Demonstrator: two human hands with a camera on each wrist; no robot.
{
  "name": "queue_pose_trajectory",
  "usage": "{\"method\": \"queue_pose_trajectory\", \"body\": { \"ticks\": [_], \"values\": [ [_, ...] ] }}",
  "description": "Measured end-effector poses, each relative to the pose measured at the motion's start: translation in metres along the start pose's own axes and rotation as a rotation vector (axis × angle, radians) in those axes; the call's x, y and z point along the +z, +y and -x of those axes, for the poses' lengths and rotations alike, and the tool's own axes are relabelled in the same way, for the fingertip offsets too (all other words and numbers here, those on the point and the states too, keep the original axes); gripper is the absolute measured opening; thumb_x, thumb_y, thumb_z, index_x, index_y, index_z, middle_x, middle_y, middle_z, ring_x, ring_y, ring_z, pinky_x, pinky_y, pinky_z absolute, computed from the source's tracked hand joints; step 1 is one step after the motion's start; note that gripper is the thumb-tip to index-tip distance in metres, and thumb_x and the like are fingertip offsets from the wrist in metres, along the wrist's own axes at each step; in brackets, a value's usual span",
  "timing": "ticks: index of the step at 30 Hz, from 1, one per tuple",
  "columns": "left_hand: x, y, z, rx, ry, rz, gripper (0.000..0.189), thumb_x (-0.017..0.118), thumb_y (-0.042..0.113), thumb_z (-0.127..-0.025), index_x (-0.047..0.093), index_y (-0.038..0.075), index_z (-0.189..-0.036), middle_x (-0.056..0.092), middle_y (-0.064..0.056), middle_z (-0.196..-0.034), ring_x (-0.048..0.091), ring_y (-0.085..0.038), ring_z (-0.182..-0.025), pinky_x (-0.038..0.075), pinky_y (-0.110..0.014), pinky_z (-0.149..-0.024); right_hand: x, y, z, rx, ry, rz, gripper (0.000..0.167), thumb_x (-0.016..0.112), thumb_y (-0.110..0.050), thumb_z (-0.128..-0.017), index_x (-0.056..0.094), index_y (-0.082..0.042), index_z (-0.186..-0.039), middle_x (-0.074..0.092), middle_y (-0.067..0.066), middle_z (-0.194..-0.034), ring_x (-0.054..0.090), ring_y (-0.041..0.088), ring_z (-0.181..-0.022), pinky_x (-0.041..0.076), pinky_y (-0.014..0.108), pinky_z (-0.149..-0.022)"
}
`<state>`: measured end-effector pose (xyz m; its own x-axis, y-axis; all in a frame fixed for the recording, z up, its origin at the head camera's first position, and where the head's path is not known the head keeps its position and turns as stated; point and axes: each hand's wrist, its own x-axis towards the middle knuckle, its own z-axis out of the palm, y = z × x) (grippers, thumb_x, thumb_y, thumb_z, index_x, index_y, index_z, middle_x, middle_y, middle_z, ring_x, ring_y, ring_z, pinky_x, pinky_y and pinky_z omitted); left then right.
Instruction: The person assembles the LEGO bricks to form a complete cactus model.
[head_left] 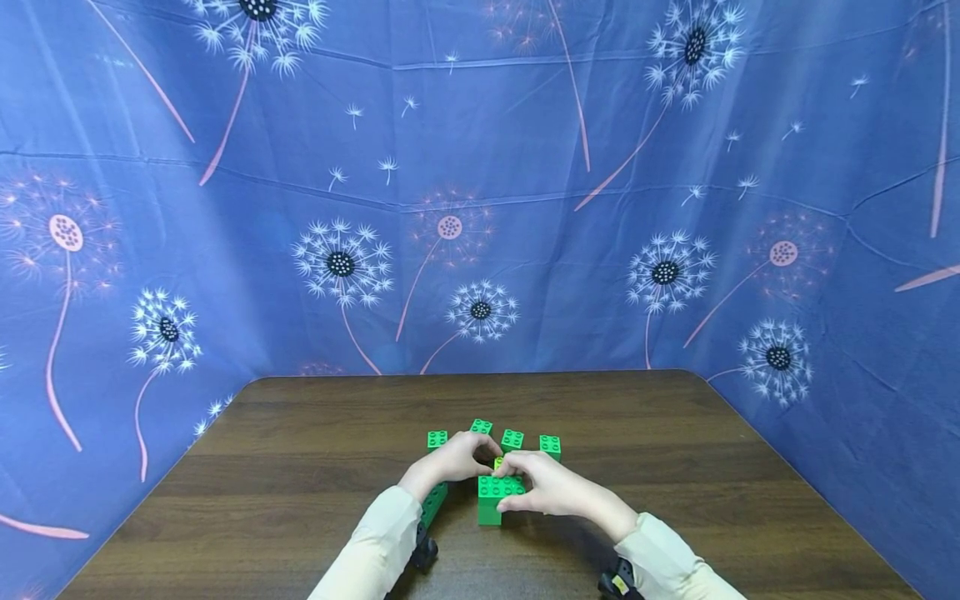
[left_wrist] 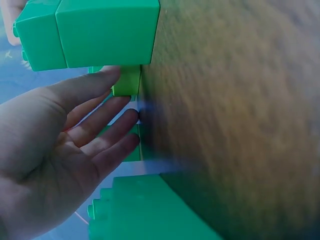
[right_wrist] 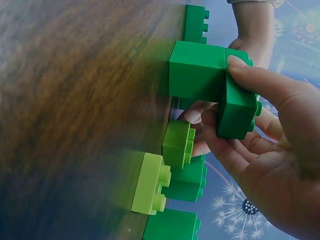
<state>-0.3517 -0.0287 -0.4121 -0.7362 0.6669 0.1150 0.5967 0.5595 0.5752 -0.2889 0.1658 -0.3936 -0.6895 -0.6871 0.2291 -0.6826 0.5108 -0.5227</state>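
Observation:
Near the middle of the table, my right hand (head_left: 551,485) grips the upper green toy brick (right_wrist: 237,107), thumb on its near side and fingers on the opposite side. That studded brick sits on a taller green block (head_left: 490,510) and overhangs it to the right. Just behind the block, my left hand (head_left: 453,458) has its thumb and fingertips around a small lime-green brick (left_wrist: 127,81) low at the tabletop. The left fingertips also show beyond the green block in the right wrist view, beside the lime brick. A second lime-green brick (right_wrist: 147,185) stands apart from both hands.
Behind the hands stand several green bricks: one at far left (head_left: 437,438), a middle brick (head_left: 481,426), another brick (head_left: 513,439) and a right-hand brick (head_left: 550,447). A long green brick (head_left: 434,503) lies by the left wrist. The wooden table (head_left: 720,500) meets a blue patterned cloth (head_left: 540,267).

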Motion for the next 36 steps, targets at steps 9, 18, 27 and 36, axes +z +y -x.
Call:
{"method": "queue_pose_trajectory", "body": {
  "ticks": [9, 18, 27, 36],
  "values": [
    [-0.003, -0.001, 0.004, -0.003, 0.001, -0.01, 0.024, 0.067, 0.001, -0.083, 0.066, 0.002, -0.107, 0.068, -0.01, -0.1, 0.064, -0.023, -0.094, 0.051, -0.026, -0.078, -0.001, 0.0, 0.0, -0.011, -0.004, -0.003, 0.031, 0.073, -0.027, -0.081, 0.062, -0.009, -0.104, 0.064, -0.002, -0.096, 0.047, 0.0, -0.072, 0.044, 0.017, -0.062],
    [-0.006, -0.006, 0.007, -0.024, -0.011, -0.011, 0.025, 0.066, 0.001, -0.084, 0.067, 0.002, -0.109, 0.068, -0.01, -0.103, 0.064, -0.024, -0.096, 0.052, -0.029, -0.079, -0.001, 0.002, -0.001, -0.001, -0.01, -0.023, 0.03, 0.073, -0.026, -0.082, 0.063, -0.011, -0.106, 0.064, -0.001, -0.098, 0.047, 0.0, -0.071, 0.044, 0.017, -0.06],
    [-0.007, -0.009, 0.011, -0.041, 0.025, -0.044, 0.026, 0.07, 0.004, -0.08, 0.067, 0.002, -0.106, 0.069, -0.01, -0.101, 0.065, -0.022, -0.092, 0.051, -0.028, -0.077, 0.002, 0.004, -0.002, -0.007, 0.01, 0.003, 0.031, 0.073, -0.027, -0.082, 0.064, -0.01, -0.106, 0.063, -0.001, -0.097, 0.047, 0.0, -0.07, 0.045, 0.017, -0.062],
    [-0.008, -0.009, 0.012, -0.063, 0.028, -0.036, 0.032, 0.07, 0.004, -0.079, 0.064, 0.0, -0.11, 0.068, -0.011, -0.101, 0.064, -0.024, -0.092, 0.051, -0.03, -0.077, 0.003, 0.007, -0.006, -0.024, 0.022, 0.023, 0.03, 0.073, -0.026, -0.081, 0.063, -0.01, -0.105, 0.064, -0.001, -0.098, 0.047, -0.002, -0.071, 0.045, 0.017, -0.062]
  ]
}}
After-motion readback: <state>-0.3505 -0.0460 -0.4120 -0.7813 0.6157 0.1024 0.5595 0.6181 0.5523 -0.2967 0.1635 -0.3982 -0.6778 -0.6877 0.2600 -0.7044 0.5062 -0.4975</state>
